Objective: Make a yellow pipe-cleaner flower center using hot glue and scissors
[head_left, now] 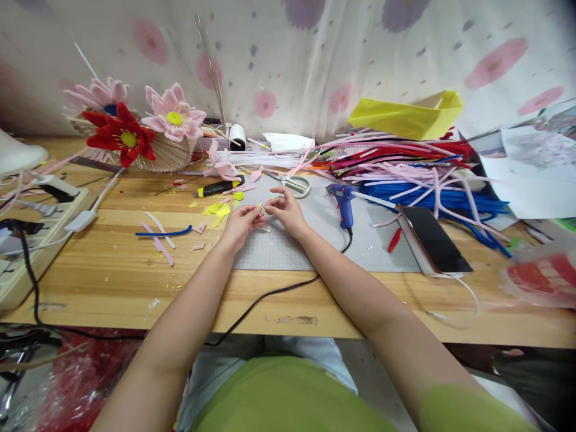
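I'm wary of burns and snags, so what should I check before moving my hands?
1. Left hand on the small yellowish piece: ok, pinched at the fingertips.
2. Right hand grip: cannot tell; its fingertips meet the piece.
3. Glue gun apart from both hands: ok, lying on the cutting mat. Hot or cold: cannot tell.
4. Black cord free of the arms: not ok, it passes beneath the right forearm.
5. Scissors put down: ok, just beyond the right hand.

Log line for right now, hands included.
left hand: pinching small yellow-white piece | right hand: at same piece | blue plastic glue gun: lying on grey cutting mat
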The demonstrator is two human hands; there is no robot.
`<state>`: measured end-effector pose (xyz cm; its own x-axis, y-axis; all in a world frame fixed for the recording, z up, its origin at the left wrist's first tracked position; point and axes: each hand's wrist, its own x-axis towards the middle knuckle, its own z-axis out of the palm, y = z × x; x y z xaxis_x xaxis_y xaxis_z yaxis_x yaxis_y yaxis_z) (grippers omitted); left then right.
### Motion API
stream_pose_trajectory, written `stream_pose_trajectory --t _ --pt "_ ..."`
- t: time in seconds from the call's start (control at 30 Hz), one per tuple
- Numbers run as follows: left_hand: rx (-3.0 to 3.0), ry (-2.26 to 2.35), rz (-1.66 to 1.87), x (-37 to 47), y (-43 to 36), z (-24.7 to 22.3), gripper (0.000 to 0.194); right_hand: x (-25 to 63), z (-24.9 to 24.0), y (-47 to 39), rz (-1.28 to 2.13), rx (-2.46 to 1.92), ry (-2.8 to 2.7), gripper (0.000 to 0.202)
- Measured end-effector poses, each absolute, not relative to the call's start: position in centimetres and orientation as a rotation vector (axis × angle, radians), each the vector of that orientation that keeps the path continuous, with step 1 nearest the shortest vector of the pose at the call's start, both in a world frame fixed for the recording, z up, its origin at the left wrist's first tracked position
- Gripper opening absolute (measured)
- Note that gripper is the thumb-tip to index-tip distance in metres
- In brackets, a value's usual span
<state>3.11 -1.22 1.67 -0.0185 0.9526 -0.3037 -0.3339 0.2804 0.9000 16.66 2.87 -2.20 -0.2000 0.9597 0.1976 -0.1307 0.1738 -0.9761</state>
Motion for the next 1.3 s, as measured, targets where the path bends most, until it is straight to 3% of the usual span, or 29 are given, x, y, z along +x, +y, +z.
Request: stream_pose_trajectory --t 0.7,1.3 --pt "0.901 1.28 1.043 2.79 -1.44 2.27 0.018 16.44 -1.33 2.34 1.322 -0.914 -1.332 0.054" --pt "0.975 1.298 0.944 2.15 -1.32 2.36 0.011 16.54 -1.28 2.19 1.355 -0.878 -1.404 0.049"
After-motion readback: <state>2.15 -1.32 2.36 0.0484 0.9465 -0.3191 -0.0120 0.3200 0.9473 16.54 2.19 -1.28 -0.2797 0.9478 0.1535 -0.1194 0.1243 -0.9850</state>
